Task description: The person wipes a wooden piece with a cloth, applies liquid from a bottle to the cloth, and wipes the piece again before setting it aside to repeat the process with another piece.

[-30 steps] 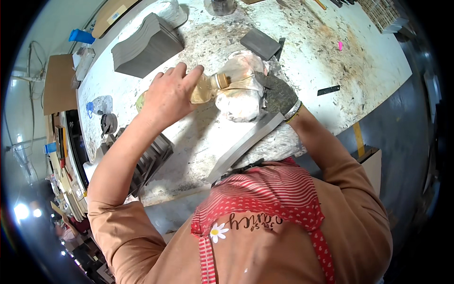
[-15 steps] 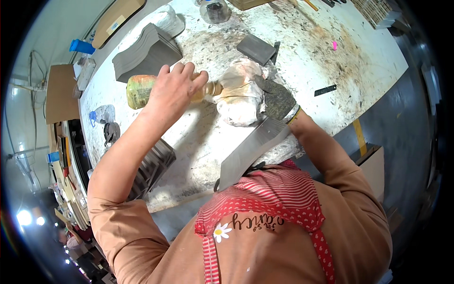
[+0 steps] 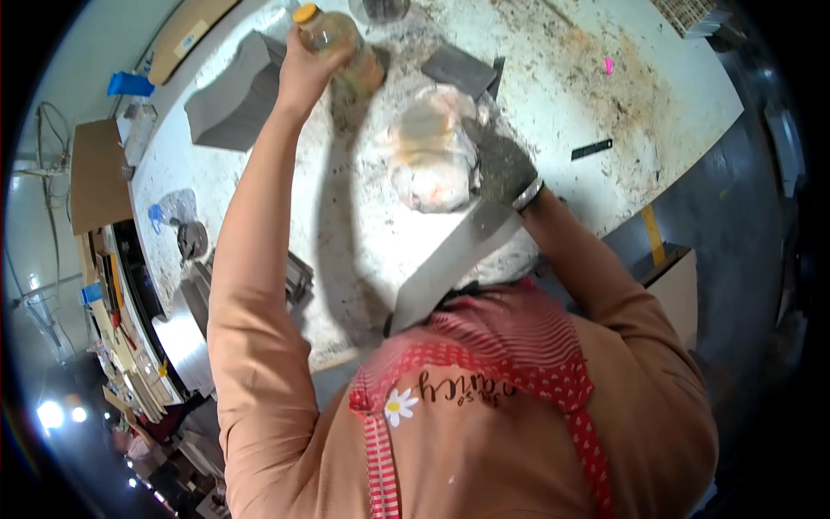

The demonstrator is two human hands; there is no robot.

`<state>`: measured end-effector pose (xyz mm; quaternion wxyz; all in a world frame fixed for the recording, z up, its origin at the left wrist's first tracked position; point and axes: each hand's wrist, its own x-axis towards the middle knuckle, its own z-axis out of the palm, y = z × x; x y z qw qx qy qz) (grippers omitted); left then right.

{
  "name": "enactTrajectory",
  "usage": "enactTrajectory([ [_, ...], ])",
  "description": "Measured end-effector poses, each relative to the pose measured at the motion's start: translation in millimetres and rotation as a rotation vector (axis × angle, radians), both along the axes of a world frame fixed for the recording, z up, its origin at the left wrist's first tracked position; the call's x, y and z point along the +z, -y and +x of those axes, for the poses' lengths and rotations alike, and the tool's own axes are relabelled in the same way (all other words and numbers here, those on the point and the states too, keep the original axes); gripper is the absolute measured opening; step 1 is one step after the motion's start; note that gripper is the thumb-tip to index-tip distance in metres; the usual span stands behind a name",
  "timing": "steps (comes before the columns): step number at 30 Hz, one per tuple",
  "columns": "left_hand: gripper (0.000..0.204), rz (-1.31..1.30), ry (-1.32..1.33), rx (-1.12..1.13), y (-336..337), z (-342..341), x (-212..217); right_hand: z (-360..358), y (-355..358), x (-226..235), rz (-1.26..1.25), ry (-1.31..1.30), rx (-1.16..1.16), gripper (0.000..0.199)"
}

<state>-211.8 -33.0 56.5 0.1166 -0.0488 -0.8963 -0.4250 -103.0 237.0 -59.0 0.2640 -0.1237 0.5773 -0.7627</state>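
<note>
My bare left hand (image 3: 307,69) is closed around the upper part of a clear bottle (image 3: 367,73) with an orange-yellow top, at the far left of the white table. The bottle stands roughly upright, leaning a little. My right hand (image 3: 506,164), in a dark grey work glove, grips the right side of a bunched white rag (image 3: 430,169) stained yellowish brown; its fingertips are hidden by the cloth. Just below the glove lies a stack of thin grey curved sheets (image 3: 445,259), close to my apron. A flat grey block (image 3: 458,71) rests beyond the rag.
Another grey curved stack (image 3: 226,99) stands at the left back, near my left forearm. More grey slatted pieces (image 3: 298,277) lie left of centre. A plastic bottle with a blue cap (image 3: 177,208) lies at the left edge. A black strip (image 3: 592,149) lies to the right.
My left hand has moved the bottle away from the rag, up and to the far left, turning it from tipped to roughly upright. My right hand has stayed on the rag.
</note>
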Motion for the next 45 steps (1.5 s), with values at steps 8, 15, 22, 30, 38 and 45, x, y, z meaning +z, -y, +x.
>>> enactTrajectory([
  [8,0.081,-0.110,-0.292,0.099,-7,72,34,-12,17,12,-0.490,0.445,0.095,0.046],
  [15,0.073,-0.052,0.848,-0.153,7,312,57,-19,33,24,-0.613,0.432,0.180,0.050],
  [22,0.065,0.473,0.649,0.039,-58,318,0,-26,21,31,-0.437,0.231,-0.128,0.045],
  [30,0.037,0.114,0.273,-0.073,-80,293,28,36,-59,215,0.949,-0.830,-0.110,0.035],
  [38,0.037,0.004,0.203,-0.079,-90,294,33,46,-35,171,1.289,-1.290,-0.028,0.031],
  [45,0.038,-0.005,0.209,-0.095,-79,300,28,69,-39,171,0.239,-0.051,-0.250,0.026],
])
